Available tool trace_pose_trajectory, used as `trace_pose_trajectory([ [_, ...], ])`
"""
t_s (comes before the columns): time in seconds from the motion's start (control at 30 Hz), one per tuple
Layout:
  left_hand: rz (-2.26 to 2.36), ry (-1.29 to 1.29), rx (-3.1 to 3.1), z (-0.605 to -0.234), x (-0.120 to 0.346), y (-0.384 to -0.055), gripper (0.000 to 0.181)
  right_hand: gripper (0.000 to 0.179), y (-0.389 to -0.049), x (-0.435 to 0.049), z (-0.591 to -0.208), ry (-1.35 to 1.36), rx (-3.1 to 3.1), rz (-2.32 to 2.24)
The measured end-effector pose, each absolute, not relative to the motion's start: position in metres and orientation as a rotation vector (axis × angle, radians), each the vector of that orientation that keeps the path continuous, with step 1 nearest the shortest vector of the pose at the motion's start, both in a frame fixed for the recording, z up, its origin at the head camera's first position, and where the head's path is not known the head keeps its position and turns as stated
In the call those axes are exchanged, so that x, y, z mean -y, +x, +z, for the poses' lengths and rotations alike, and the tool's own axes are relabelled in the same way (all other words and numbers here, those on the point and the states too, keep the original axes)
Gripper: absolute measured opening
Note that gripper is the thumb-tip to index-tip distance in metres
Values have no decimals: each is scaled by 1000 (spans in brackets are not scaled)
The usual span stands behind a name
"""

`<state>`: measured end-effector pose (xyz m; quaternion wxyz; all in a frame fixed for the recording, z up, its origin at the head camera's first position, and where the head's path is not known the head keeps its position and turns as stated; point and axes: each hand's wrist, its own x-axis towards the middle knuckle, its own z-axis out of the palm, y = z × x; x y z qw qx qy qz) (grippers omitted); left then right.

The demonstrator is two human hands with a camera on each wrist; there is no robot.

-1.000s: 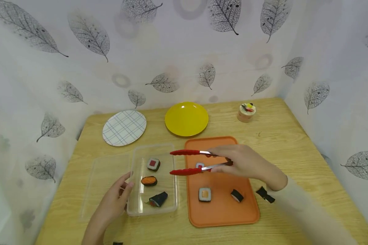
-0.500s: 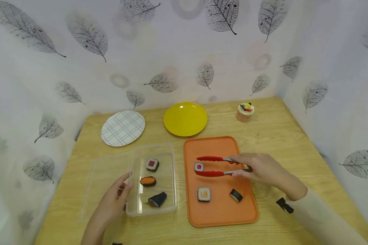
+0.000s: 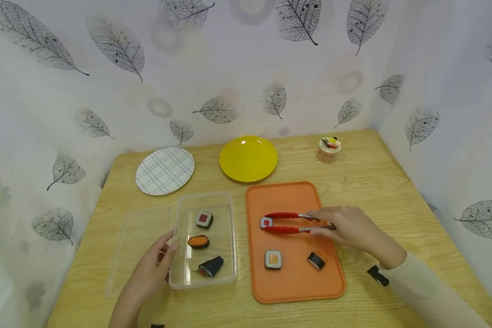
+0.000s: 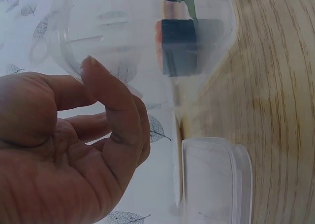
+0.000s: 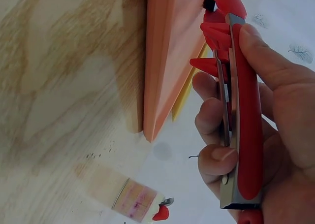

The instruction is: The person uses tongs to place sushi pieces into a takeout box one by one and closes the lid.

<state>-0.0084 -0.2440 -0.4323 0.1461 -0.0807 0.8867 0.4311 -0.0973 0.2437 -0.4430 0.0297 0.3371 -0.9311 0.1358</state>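
My right hand (image 3: pixel 342 228) grips red-tipped tongs (image 3: pixel 283 230) over the orange tray. A small sushi roll with a red centre (image 3: pixel 266 222) lies between the tong tips; in the right wrist view the red tongs (image 5: pixel 248 111) sit along my fingers and palm. My left hand (image 3: pixel 153 266) holds the left edge of a clear plastic box (image 3: pixel 234 246), fingers curled at its wall. In the box are a square sushi roll with a red centre (image 3: pixel 204 219), an orange-topped sushi (image 3: pixel 198 242) and a dark cone-shaped hand roll (image 3: pixel 211 266).
The orange tray (image 3: pixel 295 287) also bears a square sushi roll (image 3: pixel 273 259) and a dark roll on its side (image 3: pixel 316 261). A clear lid (image 3: pixel 137 255) lies left of the box. Behind are a checked plate (image 3: pixel 165 171), yellow plate (image 3: pixel 248 159) and small toy cake (image 3: pixel 328 150).
My right hand has drawn the tongs rightward and down onto the tray, and their tips have narrowed around the small red-centred roll. The left hand has stayed at the box.
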Motion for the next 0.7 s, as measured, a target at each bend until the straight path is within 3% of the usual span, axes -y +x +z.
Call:
trace_pose_trajectory([
  [0.33,1240,-210,-2551,-434,245,-8,54,48,-108,-234,-419,1041,2795,494],
  [0.7,1258,-231,-2537,-433,245,-9,52,50,-124,-190,-379,1206,2703,398],
])
